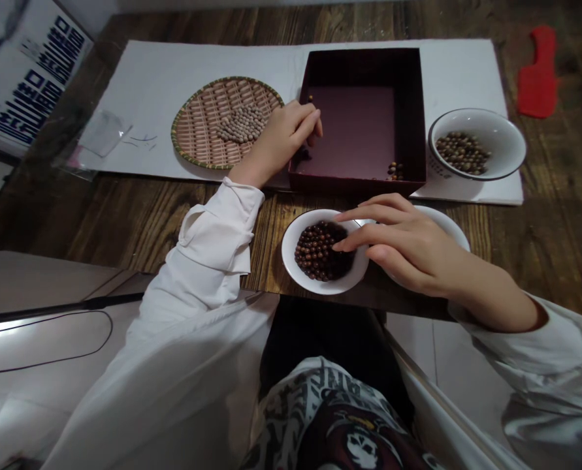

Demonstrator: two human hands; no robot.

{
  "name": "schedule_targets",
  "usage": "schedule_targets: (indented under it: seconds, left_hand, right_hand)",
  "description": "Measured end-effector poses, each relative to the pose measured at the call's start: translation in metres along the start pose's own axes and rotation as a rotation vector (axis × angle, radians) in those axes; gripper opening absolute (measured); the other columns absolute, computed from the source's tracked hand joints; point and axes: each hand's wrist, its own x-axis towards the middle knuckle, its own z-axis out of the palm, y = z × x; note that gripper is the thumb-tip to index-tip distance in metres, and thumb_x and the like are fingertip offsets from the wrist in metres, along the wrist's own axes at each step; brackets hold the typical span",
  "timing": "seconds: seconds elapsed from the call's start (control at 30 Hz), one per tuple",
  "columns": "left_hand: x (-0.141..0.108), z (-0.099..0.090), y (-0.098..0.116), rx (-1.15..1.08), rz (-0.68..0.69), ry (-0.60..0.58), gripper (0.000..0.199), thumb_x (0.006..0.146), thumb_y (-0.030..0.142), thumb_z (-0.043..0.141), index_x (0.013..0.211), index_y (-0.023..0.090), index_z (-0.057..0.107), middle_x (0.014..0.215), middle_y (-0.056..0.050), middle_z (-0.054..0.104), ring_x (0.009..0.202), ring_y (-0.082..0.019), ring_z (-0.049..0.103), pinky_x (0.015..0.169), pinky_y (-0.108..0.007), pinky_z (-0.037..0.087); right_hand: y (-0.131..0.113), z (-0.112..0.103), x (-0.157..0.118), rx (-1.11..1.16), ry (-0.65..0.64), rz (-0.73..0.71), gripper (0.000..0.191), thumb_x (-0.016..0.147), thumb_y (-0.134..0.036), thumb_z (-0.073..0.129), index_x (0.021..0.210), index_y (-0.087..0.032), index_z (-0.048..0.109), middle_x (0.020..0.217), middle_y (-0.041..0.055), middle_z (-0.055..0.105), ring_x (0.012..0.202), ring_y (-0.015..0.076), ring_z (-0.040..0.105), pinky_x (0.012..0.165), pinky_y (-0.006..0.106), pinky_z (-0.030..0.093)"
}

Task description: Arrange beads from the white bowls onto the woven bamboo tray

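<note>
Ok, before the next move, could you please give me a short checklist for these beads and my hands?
1. Right hand over the dark beads in the white bowl: ok.
2. Left hand holding a bead: cannot tell, the fingers hide it.
3. Small group of beads together in a corner of the box: ok.
4. Pale beads lying on the woven tray: ok.
5. Beads inside the enamel bowl: ok.

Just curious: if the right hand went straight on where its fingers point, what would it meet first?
Probably the dark beads in the white bowl just past the right hand, though depth is unclear.
</note>
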Motion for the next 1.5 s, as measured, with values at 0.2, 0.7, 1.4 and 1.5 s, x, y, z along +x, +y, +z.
schedule_targets:
  seconds: [0.2,0.7,1.4,1.5]
  left_hand:
    - [0.001,0.0,-0.002,-0.003,-0.013,-0.015,0.038,0.098,0.041,0.035,0.071,0.029,0.06,0.071,-0.003,0.068,0.085,-0.023,0.059,0.085,-0.039,0.042]
    - [0.0,-0.001,0.006,0.014,-0.051,-0.023,0.038,0.097,0.038,0.033,0.071,0.029,0.059,0.072,-0.003,0.067,0.084,-0.022,0.057,0.086,-0.038,0.041]
    - [0.0,0.001,0.001,0.005,-0.035,-0.013,0.039,0.099,0.038,0.033,0.071,0.029,0.058,0.072,-0.002,0.066,0.083,-0.021,0.056,0.085,-0.037,0.041]
    - [0.0,0.0,0.002,0.014,-0.037,-0.01,0.038,0.1,0.037,0.033,0.072,0.028,0.058,0.072,-0.002,0.066,0.083,-0.021,0.057,0.085,-0.037,0.041]
  right_hand:
    - [0.0,0.001,0.0,0.003,-0.032,0.011,0.041,0.103,-0.034,0.032,0.096,-0.018,0.07,0.115,0.0114,0.071,0.11,0.0267,0.059,0.095,0.047,0.046]
    - [0.001,0.0,-0.002,0.03,0.023,-0.009,0.042,0.103,-0.032,0.031,0.096,-0.017,0.07,0.116,0.0122,0.07,0.108,0.0265,0.059,0.095,0.047,0.045]
    - [0.002,0.003,-0.004,0.061,0.036,0.06,0.046,0.102,-0.038,0.031,0.083,-0.022,0.07,0.11,0.0083,0.072,0.103,0.0268,0.06,0.092,0.048,0.047]
    - [0.001,0.002,-0.004,0.047,0.075,0.082,0.047,0.102,-0.038,0.03,0.08,-0.022,0.068,0.106,0.0079,0.073,0.101,0.027,0.061,0.093,0.05,0.045]
